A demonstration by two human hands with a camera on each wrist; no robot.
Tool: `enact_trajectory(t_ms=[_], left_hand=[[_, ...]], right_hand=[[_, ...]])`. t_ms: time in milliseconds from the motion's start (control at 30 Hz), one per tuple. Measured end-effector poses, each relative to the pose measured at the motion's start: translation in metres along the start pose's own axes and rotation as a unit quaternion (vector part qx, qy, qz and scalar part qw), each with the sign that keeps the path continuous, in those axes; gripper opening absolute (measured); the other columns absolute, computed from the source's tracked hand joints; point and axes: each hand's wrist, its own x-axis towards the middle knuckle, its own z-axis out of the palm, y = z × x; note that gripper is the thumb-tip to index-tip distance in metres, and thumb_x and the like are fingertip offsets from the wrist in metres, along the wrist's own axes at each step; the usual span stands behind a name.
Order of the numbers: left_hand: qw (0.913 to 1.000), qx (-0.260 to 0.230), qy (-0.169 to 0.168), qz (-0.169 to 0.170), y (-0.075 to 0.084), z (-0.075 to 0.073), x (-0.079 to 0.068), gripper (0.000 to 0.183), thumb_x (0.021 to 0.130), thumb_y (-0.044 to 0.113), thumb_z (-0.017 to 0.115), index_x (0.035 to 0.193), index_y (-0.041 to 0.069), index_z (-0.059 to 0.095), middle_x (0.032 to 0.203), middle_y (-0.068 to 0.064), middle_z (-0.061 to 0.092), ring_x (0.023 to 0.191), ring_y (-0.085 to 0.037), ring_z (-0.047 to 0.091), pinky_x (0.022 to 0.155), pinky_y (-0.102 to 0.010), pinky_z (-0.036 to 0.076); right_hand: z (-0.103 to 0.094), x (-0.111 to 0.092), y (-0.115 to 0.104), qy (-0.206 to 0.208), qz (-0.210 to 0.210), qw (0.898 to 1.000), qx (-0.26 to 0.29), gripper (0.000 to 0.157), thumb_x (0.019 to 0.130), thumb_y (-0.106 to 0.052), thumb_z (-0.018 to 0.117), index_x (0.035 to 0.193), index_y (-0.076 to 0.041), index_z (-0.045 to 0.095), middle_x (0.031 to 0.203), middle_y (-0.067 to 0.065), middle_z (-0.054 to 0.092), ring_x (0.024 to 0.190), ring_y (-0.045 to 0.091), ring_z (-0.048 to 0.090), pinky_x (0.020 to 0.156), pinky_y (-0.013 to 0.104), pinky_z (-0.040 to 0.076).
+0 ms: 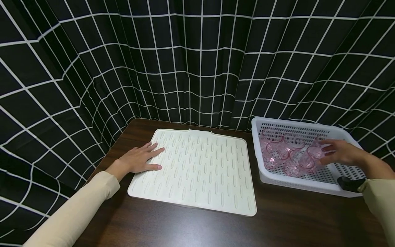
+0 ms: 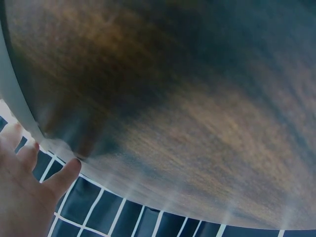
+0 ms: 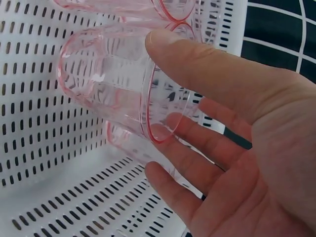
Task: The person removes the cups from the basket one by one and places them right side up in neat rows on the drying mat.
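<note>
In the right wrist view, a clear pink-tinted plastic cup [image 3: 111, 81] lies on its side with its mouth toward my palm. My right hand [image 3: 237, 128] grips this cup at its pink rim, the thumb over the near side and the fingers curled along the far and lower side. More pink clear cups [image 1: 273, 159] sit close together in a white slotted basket [image 1: 296, 181]. On the left, my left hand [image 1: 140, 159] rests flat with spread fingers on the left edge of a white mat [image 1: 197, 171] with raised oval ridges.
The mat and basket stand side by side on a dark brown wooden table [image 1: 191, 226]. Behind and to the sides hangs a black curtain [image 1: 185, 61] with a white grid. A black object [image 1: 350, 183] at my right wrist overlaps the basket's front right rim.
</note>
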Motion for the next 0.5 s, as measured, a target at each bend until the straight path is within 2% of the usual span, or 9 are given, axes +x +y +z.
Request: enact_trajectory(t_ms=[333,500], left_hand=[[1.0,0.001,0.0,-0.002,0.0007,-0.0013,0.0005,0.089,0.088,0.079,0.042,0.158,0.026,0.029,0.164,-0.014,0.021,0.15,-0.041,0.016,0.108,-0.071,0.023],[1.0,-0.001,-0.002,-0.003,0.0011,-0.0005,0.0005,0.088,0.089,0.078,0.042,0.158,0.025,0.029,0.164,-0.015,0.021,0.149,-0.041,0.017,0.109,-0.071,0.023]], right_hand=[[0.002,0.0005,-0.0015,0.013,-0.011,1.0,0.001,0.091,0.082,-0.021,0.082,0.14,0.024,0.027,0.131,0.05,0.037,0.115,0.065,0.044,0.084,0.064,0.049],[-0.0009,-0.0017,-0.0037,0.025,-0.008,1.0,0.005,0.091,0.084,-0.026,0.08,0.141,0.022,0.027,0.131,0.049,0.038,0.115,0.064,0.043,0.085,0.065,0.048]])
